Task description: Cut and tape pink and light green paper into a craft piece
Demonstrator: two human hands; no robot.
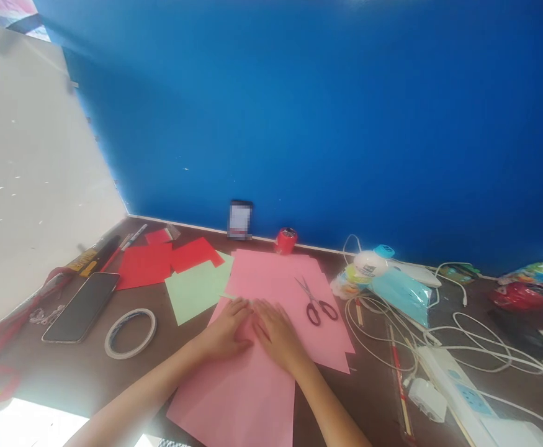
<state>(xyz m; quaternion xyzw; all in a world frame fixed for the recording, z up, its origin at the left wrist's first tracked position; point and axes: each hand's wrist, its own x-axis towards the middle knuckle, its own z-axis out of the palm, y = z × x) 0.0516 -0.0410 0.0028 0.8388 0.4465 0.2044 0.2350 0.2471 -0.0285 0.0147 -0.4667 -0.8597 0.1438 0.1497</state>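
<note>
Both of my hands lie flat on a pink sheet of paper (247, 391) in the middle of the dark table. My left hand (227, 332) and my right hand (275, 335) are side by side, fingers stretched out and fingertips almost touching, pressing the paper down. More pink sheets (271, 276) lie under and behind it. Red-handled scissors (316, 302) rest on the pink paper just right of my right hand. A light green sheet (197, 288) lies to the left of my left hand.
Red sheets (159, 261), a dark phone (82, 306) and a roll of clear tape (130, 333) lie at the left. A small red tape roll (285, 240) stands by the blue wall. White cables, a power strip (457, 388), a teal pouch (401, 295) and pencils crowd the right.
</note>
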